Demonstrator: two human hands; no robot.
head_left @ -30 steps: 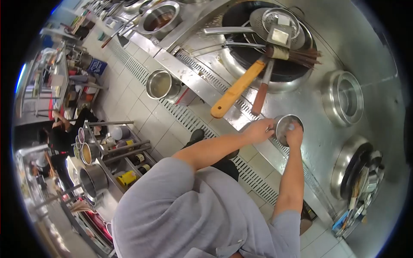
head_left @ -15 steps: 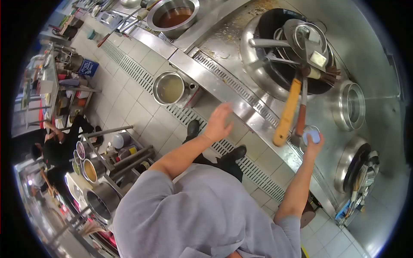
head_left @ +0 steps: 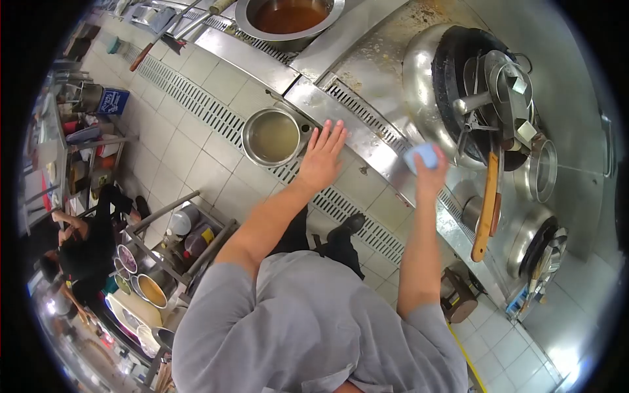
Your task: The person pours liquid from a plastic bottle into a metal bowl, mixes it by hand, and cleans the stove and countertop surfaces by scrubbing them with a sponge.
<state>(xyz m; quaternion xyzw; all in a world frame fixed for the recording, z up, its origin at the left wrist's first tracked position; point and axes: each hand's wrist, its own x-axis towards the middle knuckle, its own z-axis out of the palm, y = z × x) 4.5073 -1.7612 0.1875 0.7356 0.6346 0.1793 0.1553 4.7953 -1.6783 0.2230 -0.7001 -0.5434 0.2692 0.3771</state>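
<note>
My left hand (head_left: 322,157) is stretched out with its fingers extended, holding nothing. Its fingertips reach the front edge of the steel stove counter (head_left: 314,101); whether they touch it I cannot tell. In my right hand (head_left: 431,175) is a light blue sponge (head_left: 421,158), held over the counter's front edge, slightly blurred. Beyond it stands a large wok (head_left: 419,85) with ladles and strainers (head_left: 508,92) piled in it. A wooden handle (head_left: 485,209) sticks out of the pile over the front edge.
A steel pot of cloudy liquid (head_left: 274,137) stands low beside the counter. A basin of reddish-brown liquid (head_left: 288,16) sits at the back. A cart (head_left: 190,245) and a person in black (head_left: 92,242) are at left. A stool (head_left: 458,295) stands below the counter at right.
My right hand has moved left and away from my body along the counter with the sponge. My left hand has moved toward the counter edge, its fingers now stretched forward.
</note>
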